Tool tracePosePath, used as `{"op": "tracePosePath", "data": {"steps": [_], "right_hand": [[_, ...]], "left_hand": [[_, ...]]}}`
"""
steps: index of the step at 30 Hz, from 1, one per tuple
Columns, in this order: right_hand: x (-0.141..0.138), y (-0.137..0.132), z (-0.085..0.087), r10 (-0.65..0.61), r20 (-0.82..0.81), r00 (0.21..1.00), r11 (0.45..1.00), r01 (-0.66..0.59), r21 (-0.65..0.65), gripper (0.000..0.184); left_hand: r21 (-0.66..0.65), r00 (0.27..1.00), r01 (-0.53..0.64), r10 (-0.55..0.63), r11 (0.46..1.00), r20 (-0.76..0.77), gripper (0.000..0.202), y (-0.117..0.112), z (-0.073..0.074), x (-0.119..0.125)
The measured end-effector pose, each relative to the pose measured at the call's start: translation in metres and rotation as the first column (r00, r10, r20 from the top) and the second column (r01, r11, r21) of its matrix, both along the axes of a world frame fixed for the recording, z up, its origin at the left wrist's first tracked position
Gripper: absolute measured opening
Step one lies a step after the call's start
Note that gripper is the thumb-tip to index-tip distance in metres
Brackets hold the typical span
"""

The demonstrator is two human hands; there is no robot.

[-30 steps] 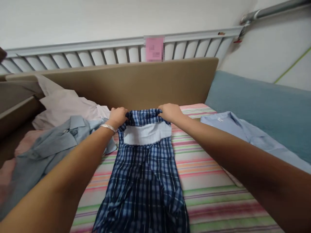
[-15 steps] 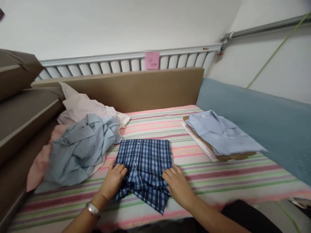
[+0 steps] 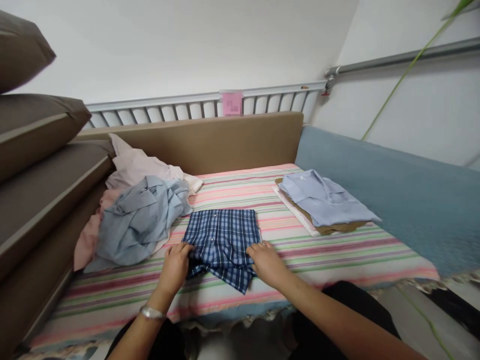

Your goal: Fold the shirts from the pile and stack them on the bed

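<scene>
A blue plaid shirt [image 3: 225, 230] lies partly folded on the striped cloth, its far edge straight and its near part bunched with a corner pointing towards me. My left hand [image 3: 177, 260] grips its left side, fingers curled over the fabric. On the opposite side my right hand [image 3: 265, 260] holds the edge in the same way. Both thumbs are mostly hidden. To the left is a loose heap with a light blue shirt [image 3: 140, 220] on top of pink garments [image 3: 90, 232]. A pale blue folded shirt [image 3: 324, 197] tops a stack on the right.
Striped cloth [image 3: 240, 192] covers the bed-like seat. Brown cushions [image 3: 41, 165] are piled at the left. A brown backrest [image 3: 210, 145] stands behind, and a blue padded side [image 3: 397, 185] borders the right. Behind the backrest is a white radiator [image 3: 172, 111].
The camera view has shifted, so the cushions and heap show further right and the stack further left. Both hands stay on the plaid shirt, whose folds look little changed.
</scene>
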State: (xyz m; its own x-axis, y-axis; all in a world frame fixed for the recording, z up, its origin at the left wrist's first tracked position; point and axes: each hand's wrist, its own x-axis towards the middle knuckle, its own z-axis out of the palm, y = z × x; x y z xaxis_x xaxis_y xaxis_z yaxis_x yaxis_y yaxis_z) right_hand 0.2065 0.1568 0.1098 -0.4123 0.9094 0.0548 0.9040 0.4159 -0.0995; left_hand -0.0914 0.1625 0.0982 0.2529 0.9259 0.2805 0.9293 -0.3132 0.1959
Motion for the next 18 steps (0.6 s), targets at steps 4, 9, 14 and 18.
{"op": "tracePosePath", "data": {"steps": [4,9,14,18], "right_hand": [[-0.022,0.001,0.005,0.118,-0.085,0.989,0.992,-0.114,0.052,0.054],[-0.059,0.021,-0.001,0.277,-0.101,0.955,0.961,-0.275,0.034,0.061],[-0.066,0.062,0.002,0.208,-0.201,0.957,0.951,-0.246,-0.187,0.047],[-0.056,0.087,0.009,0.218,-0.245,0.945,0.920,-0.282,-0.272,0.044]], "left_hand": [[0.216,0.986,0.009,-0.046,0.976,0.163,0.028,-0.054,-0.014,-0.001],[0.191,0.985,0.147,-0.162,0.971,0.067,0.046,-0.087,-0.031,0.029],[0.142,0.988,0.152,-0.154,0.978,0.005,0.044,-0.059,-0.016,0.056],[0.119,0.986,0.157,-0.162,0.980,0.030,0.024,-0.046,-0.009,0.062]]}}
